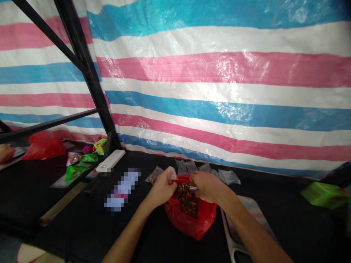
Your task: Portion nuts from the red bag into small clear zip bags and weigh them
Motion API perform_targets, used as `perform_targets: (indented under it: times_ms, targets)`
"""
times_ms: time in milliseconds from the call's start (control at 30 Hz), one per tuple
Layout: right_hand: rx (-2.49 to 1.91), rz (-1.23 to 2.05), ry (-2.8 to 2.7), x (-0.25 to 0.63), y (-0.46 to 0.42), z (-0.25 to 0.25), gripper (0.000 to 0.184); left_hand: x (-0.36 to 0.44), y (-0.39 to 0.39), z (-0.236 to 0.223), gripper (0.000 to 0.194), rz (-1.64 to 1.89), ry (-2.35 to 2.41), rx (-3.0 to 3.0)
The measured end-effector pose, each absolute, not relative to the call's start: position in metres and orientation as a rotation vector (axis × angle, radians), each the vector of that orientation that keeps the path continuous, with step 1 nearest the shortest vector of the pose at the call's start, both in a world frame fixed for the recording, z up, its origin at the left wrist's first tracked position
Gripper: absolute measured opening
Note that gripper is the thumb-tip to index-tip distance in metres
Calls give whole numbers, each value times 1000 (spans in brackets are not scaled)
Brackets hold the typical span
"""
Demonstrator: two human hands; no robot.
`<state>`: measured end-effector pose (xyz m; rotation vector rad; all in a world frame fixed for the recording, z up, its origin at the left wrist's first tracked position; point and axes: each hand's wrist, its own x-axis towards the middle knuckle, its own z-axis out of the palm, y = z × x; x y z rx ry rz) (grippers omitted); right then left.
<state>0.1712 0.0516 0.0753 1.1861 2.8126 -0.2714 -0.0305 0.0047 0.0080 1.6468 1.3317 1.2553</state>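
right hand [206, 186] grips metal utensil [193, 188], left hand [161, 187] clear plastic [172, 173]; one sachet [153, 176] filled, flat sachets [229, 176] seemingly empty, red bag [196, 227] laden

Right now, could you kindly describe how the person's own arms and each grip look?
The left grip and right grip are ungloved human hands. The bare, tapering left forearm and right forearm show no sleeve, watch or bracelet; no markings or cables are visible.

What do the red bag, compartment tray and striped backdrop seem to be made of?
Red bag: apparently thin, glossy plastic, given its creases and highlights.
Compartment tray: probably stainless steel, judging by its smooth silvery sheen.
Striped backdrop: likely woven plastic sheeting, shiny, with wrinkles and bright glare.
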Motion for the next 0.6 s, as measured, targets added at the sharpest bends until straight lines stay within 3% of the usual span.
perform_targets:
  times_ms: [367, 600]
  targets:
    - [1038, -309, 2901, 163, 44, 81, 28, -14, 12, 3, 5, 1600, 1224, 1300]
    - [1029, -339, 2918, 155, 41, 76, 24, -10, 8, 3, 12, 1563, 1266, 1181]
